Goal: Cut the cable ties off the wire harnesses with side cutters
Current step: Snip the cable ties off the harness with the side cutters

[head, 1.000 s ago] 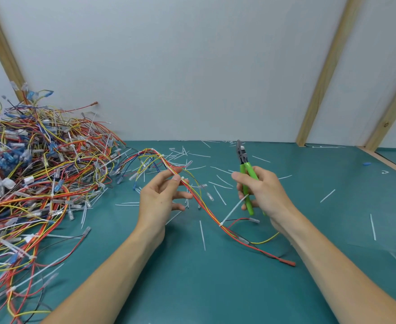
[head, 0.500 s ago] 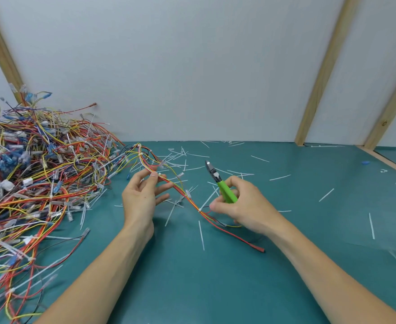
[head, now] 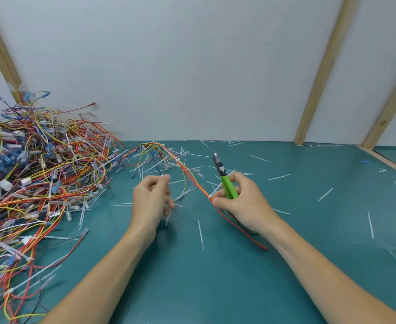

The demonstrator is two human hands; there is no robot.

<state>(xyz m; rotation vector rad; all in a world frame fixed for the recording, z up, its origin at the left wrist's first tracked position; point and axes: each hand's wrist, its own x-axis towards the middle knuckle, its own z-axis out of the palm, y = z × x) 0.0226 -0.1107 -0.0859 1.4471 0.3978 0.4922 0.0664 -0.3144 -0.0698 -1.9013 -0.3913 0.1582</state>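
My right hand [head: 241,202] grips the green-handled side cutters [head: 225,178], blades up, and pinches the orange-red wire harness [head: 190,177] at its cable tie [head: 210,196]. My left hand [head: 151,198] hovers beside it, fingers loosely curled, holding nothing, over the teal counter [head: 215,288].

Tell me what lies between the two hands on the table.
In the head view, between the left hand and right hand: cut tie scraps on the teal table, and the wire harness slanting down to the right hand.

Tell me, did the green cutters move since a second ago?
Yes. The green cutters swung left and closer to the person, away from the wooden post, tips now tilted left.
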